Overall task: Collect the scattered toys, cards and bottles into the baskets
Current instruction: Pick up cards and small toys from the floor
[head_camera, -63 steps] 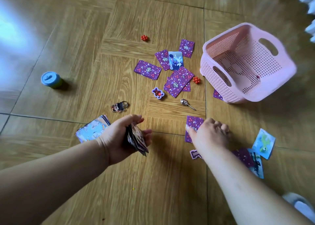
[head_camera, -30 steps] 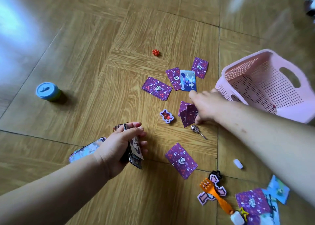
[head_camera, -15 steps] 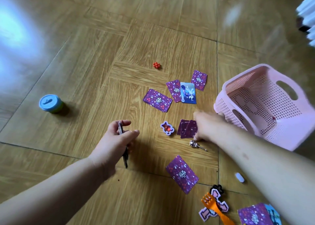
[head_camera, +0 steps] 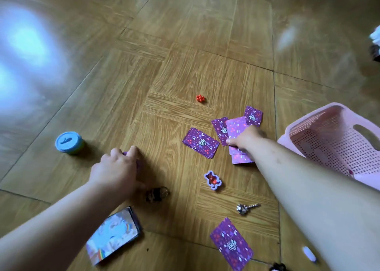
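Cards (head_camera: 236,128) centre right, fanned, pinched in right grip (head_camera: 247,140). Left grip (head_camera: 115,168) curled over purple stack (head_camera: 138,165), centre left. Risk: loose fan slips and scatters short of basket (head_camera: 312,116), right edge.

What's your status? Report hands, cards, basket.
Left hand grips card stack. Right hand pinches fanned purple cards. Pink basket right of them, nothing blocking. Loose card, blue tub not yet collected.

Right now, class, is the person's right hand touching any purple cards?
Touching. The head view shows the right hand gripping a few purple cards, its thumb pressed on their top face.
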`<control>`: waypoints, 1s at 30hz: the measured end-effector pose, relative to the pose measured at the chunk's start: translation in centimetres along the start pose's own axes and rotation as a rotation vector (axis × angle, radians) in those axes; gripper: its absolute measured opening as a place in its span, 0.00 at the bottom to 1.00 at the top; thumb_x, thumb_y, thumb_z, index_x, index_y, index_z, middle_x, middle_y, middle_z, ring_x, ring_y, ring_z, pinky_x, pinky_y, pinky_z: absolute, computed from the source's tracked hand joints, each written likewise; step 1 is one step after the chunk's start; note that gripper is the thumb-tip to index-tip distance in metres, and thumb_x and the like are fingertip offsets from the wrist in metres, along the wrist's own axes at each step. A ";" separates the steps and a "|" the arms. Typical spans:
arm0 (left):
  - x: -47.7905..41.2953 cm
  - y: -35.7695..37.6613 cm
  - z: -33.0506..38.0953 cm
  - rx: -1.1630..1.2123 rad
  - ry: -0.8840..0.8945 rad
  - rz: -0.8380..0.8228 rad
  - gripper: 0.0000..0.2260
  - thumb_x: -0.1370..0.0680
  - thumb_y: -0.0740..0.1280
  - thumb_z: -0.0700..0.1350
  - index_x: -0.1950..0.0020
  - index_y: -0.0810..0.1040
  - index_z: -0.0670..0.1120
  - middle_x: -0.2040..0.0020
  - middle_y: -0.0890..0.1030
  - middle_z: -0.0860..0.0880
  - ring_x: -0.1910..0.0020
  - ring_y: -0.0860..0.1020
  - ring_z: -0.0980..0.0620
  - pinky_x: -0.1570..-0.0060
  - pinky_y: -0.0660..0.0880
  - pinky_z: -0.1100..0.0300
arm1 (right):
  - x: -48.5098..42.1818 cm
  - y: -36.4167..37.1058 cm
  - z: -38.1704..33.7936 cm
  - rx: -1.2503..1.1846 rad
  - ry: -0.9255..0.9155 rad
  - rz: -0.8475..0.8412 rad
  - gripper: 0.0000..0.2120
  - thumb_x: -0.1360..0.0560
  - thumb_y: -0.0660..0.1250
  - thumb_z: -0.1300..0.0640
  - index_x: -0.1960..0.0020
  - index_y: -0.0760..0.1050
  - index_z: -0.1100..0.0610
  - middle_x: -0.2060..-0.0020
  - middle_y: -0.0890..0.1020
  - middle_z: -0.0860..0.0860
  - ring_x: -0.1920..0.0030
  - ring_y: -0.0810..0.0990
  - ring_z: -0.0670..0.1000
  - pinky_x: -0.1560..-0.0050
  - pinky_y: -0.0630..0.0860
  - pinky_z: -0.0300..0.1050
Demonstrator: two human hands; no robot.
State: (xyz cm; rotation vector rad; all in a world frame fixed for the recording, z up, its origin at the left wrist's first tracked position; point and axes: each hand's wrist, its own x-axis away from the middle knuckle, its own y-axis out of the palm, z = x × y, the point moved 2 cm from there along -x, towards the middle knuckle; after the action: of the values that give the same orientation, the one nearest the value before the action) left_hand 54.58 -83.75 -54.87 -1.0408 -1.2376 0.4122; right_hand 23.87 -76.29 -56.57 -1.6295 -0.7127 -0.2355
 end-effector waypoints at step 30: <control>-0.7 -0.4 0.6 -0.046 0.029 0.015 0.41 0.33 0.74 0.62 0.29 0.58 0.50 0.39 0.68 0.46 0.39 0.71 0.46 0.54 0.74 0.54 | -0.4 0.4 -4.6 0.144 -0.098 -0.144 0.27 0.33 0.75 0.55 0.39 0.73 0.63 0.42 0.78 0.61 0.42 0.78 0.59 0.41 0.76 0.51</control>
State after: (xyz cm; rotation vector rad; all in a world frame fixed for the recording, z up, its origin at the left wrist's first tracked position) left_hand 53.67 -84.23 -54.98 -1.0918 -1.2189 0.3809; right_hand 24.86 -80.75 -56.19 -1.4615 -0.9037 -0.2038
